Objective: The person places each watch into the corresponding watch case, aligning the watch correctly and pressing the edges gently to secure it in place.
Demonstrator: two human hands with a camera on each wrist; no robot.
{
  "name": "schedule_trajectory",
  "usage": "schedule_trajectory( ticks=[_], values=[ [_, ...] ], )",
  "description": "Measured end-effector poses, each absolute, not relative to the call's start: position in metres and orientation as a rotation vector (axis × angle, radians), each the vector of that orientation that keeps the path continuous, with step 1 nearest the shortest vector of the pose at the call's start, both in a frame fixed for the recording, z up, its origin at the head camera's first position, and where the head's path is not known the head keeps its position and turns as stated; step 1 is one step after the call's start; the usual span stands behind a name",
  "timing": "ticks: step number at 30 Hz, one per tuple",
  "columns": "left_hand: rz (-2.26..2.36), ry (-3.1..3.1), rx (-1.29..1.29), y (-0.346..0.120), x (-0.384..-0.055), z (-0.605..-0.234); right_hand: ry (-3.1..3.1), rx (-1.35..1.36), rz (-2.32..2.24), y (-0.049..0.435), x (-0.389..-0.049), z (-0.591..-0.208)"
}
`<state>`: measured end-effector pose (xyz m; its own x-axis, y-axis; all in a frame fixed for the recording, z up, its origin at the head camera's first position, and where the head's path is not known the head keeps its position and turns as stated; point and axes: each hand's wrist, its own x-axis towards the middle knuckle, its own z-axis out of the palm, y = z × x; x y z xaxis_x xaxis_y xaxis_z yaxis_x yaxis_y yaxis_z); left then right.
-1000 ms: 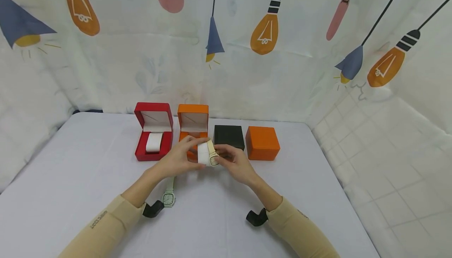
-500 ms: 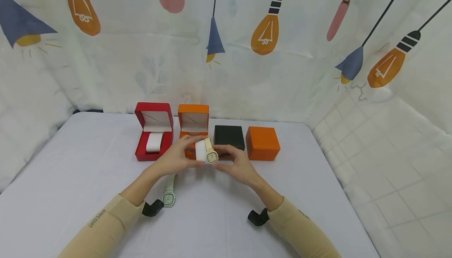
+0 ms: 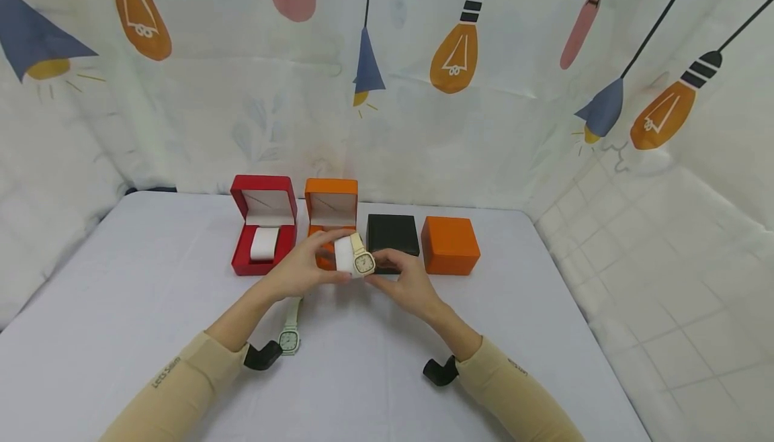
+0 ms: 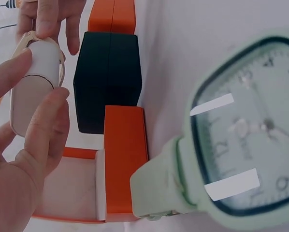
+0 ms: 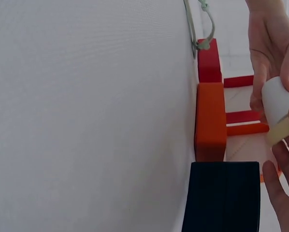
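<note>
Above the table, in front of the open orange box point(image 3: 331, 187), my left hand point(image 3: 299, 271) grips a white watch pillow point(image 3: 343, 258) between thumb and fingers. A cream wristwatch point(image 3: 364, 263) with a squarish dial sits around the pillow's right end. My right hand point(image 3: 410, 287) holds that watch at its right side with thumb and fingertips; in the left wrist view its fingers reach the pillow's end. A pale green wristwatch point(image 3: 289, 341) lies on the table beside my left forearm, looming large in the left wrist view.
Left of the orange box stands an open red box point(image 3: 240, 267) with a white pillow point(image 3: 264, 244) inside. A closed dark green box point(image 3: 392, 232) and a closed orange box point(image 3: 450, 246) stand to the right. White table cloth point(image 3: 363, 375) spreads in front.
The cream watch and pillow have turned so the dial faces more toward the head camera, and risen slightly. My right thumb has moved from the dial to below it.
</note>
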<state>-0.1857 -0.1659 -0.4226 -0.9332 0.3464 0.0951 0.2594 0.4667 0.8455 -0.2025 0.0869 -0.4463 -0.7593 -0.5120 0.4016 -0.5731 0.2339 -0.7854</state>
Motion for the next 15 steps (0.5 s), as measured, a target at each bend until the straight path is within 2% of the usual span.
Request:
schedule_trajectory(
  ticks=[15],
  values=[
    [1.654,2.44,0.351,-0.1632,-0.1861,-0.4246,-2.359,1.142,1.53,0.0918,-0.2064,-0.4404]
  ],
)
